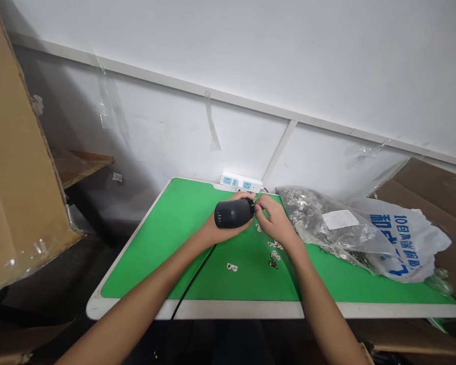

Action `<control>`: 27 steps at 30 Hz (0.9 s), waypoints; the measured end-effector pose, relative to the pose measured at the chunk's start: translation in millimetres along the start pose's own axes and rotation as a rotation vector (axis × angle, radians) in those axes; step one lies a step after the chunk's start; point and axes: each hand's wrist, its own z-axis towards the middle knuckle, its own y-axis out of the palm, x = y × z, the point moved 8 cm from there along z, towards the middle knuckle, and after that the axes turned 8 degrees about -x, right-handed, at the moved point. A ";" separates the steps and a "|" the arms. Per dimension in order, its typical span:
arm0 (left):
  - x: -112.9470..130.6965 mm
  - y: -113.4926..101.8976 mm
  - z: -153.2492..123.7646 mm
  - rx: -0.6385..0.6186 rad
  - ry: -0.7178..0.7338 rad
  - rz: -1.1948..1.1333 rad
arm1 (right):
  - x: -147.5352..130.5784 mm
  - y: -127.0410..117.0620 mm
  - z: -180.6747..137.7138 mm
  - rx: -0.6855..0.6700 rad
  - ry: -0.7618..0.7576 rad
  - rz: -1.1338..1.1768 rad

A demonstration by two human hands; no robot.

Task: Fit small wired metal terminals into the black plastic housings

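A dark, rounded device [233, 214] with small light marks at its near end is held above the green tabletop. My left hand [213, 229] is wrapped around it, with fingers partly hidden behind the body. At the device's right end, the fingertips of my right hand [269, 215] are pinched together, touching or nearly touching it. What they hold is too small to make out. Small metal pieces with holes [274, 255] lie scattered below my right hand. Another such piece [232, 267] lies alone nearer the table's front edge.
A power strip [241, 182] stands at the table's back edge. Right of my hands lie a clear plastic bag of metal parts [315, 215] and a white printed bag [406, 243]. A black cable [193, 279] crosses the table's front edge. Cardboard [23, 152] rises at left.
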 end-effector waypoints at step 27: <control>-14.7 -7.8 -1.2 -0.155 -0.404 -0.387 | 22.6 49.0 -1.3 -0.172 0.410 1.312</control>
